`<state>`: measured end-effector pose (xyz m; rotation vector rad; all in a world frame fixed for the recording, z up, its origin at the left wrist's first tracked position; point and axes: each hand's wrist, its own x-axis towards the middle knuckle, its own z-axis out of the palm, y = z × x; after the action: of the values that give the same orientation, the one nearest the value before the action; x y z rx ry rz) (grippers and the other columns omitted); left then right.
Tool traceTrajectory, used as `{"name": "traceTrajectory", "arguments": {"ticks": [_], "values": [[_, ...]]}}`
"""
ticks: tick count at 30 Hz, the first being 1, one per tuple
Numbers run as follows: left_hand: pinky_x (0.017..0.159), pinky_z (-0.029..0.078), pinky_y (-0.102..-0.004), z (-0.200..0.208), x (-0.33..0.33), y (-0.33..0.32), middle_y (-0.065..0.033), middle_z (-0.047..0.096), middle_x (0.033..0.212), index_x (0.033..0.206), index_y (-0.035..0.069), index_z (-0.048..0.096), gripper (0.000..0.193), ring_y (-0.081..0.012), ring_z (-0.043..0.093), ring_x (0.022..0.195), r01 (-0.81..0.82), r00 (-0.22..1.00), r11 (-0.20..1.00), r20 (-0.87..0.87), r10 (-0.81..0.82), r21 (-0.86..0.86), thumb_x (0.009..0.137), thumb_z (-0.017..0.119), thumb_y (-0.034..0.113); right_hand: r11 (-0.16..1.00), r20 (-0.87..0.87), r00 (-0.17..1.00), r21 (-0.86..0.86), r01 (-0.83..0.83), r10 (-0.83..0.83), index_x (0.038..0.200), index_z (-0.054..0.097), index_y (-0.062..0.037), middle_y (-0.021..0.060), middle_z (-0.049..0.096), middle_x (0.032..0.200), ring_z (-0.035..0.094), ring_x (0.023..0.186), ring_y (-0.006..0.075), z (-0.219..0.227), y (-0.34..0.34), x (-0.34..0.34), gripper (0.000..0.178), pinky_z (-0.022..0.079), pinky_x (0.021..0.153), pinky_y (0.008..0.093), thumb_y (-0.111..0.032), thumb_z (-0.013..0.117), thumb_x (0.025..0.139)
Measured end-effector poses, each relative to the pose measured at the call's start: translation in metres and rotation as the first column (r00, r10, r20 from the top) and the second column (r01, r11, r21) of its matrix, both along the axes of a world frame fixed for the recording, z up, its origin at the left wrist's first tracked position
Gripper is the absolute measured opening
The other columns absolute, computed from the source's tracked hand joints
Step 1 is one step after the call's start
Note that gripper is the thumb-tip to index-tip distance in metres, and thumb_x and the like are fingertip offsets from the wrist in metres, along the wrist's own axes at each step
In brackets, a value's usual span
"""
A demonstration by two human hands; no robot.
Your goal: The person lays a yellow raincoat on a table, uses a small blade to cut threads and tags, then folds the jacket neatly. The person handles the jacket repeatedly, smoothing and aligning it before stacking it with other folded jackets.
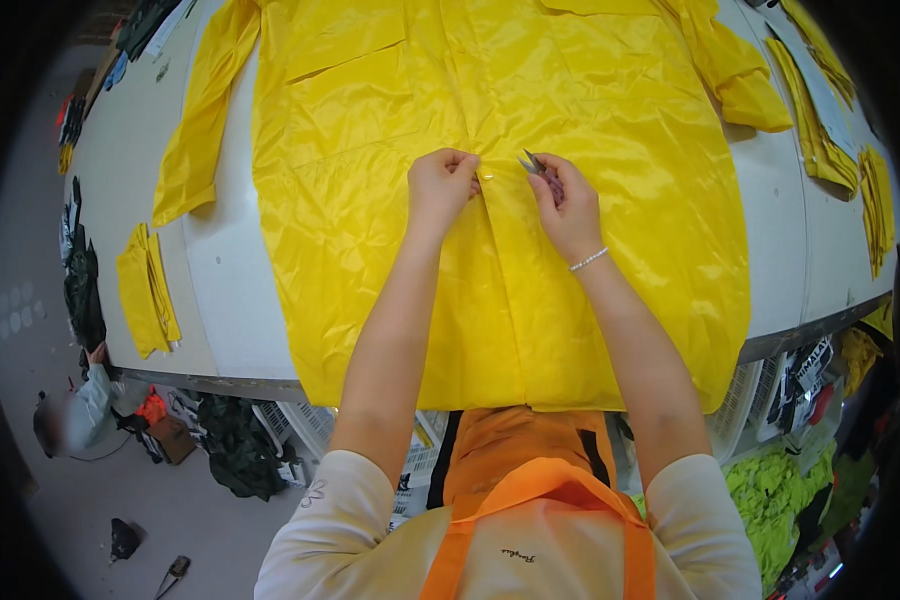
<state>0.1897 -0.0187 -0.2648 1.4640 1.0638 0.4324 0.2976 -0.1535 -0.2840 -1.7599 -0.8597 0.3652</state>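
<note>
A shiny yellow raincoat (360, 260) lies spread out in front of me, its sleeves out to both sides and its hem hanging over the near table edge. At its middle, my left hand (439, 190) is closed, thumb and fingers pinching the edge of the front placket. Beside those fingertips shows a small pale snap button (487, 177). My right hand (570, 210), just right of the placket, is wrapped round a pair of thread snips (532, 162). Their metal blades point up and left, slightly apart, away from the left fingers. The snips' handle is mostly hidden in my palm.
The raincoat rests on a pale table (235, 310) with a dark near edge. Folded yellow pieces (145, 290) lie at left, more yellow strips (815, 130) at right. Below are white baskets (755, 395), lime garments (775, 500) and a dark green bundle (238, 450). Another person (85, 405) is at far left.
</note>
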Motion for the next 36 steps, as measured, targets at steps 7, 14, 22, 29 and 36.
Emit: {"name": "traceTrajectory", "arguments": {"ticks": [7,14,22,29,36], "values": [[0.054,0.049,-0.0223,0.004,-0.019,0.008,-0.0091,0.062,0.071,0.084,-0.004,0.061,0.023,-0.0124,0.06,0.058,-0.035,0.999,0.969,0.002,0.037,-0.245,0.089,0.056,0.018,1.0,-0.026,1.0,0.007,0.011,-0.011,0.103,0.057,-0.003,0.009,0.062,0.09,0.062,0.073,0.0172,0.001,0.0,-0.003,0.023,0.05,0.065,0.0262,-0.014,0.062,0.084],[0.056,0.049,-0.0213,0.003,-0.014,-0.005,-0.0087,0.063,0.073,0.092,-0.004,0.059,0.022,-0.013,0.061,0.06,0.046,0.998,0.973,0.042,-0.038,-0.226,0.09,0.053,0.018,1.0,0.016,1.0,0.007,-0.001,0.001,0.103,0.057,-0.0029,0.0093,0.063,0.09,0.062,0.074,0.0178,-0.001,0.0,-0.001,0.023,0.05,0.065,0.0264,-0.014,0.062,0.084],[0.071,0.051,-0.0289,0.008,-0.012,-0.018,-0.0141,0.062,0.093,0.12,-0.001,0.045,0.039,-0.0216,0.063,0.081,0.085,0.983,0.996,-0.164,-0.082,0.009,0.088,0.055,0.018,0.999,-0.024,1.0,-0.031,-0.005,0.004,0.104,0.058,-0.002,0.0095,0.063,0.088,0.062,0.073,0.0173,0.006,0.0,-0.003,0.023,0.05,0.065,0.026,-0.013,0.062,0.084],[0.108,0.015,-0.051,-0.011,-0.021,-0.073,-0.0142,0.022,0.147,0.14,0.003,0.025,0.069,-0.0294,0.019,0.136,0.506,0.803,0.593,-0.593,-0.059,0.626,0.084,0.055,0.032,1.0,-0.202,0.979,-0.027,-0.01,0.004,0.103,0.057,-0.0001,0.0028,0.058,0.077,0.051,0.064,0.0095,0.008,-0.018,-0.008,0.021,0.044,0.058,0.0229,-0.009,0.06,0.085],[0.109,0.008,-0.0513,0.016,-0.108,-0.144,-0.0154,0.024,0.146,0.138,0.003,0.029,0.068,-0.0311,0.018,0.136,0.599,0.666,0.687,-0.732,-0.143,0.411,0.082,0.055,0.031,0.973,-0.043,0.975,0.067,0.222,-0.22,0.113,0.053,0.0012,0.0062,0.057,0.096,0.051,0.077,0.011,0.064,-0.185,0.048,0.025,0.045,0.069,0.0231,-0.008,0.052,0.091]]}}
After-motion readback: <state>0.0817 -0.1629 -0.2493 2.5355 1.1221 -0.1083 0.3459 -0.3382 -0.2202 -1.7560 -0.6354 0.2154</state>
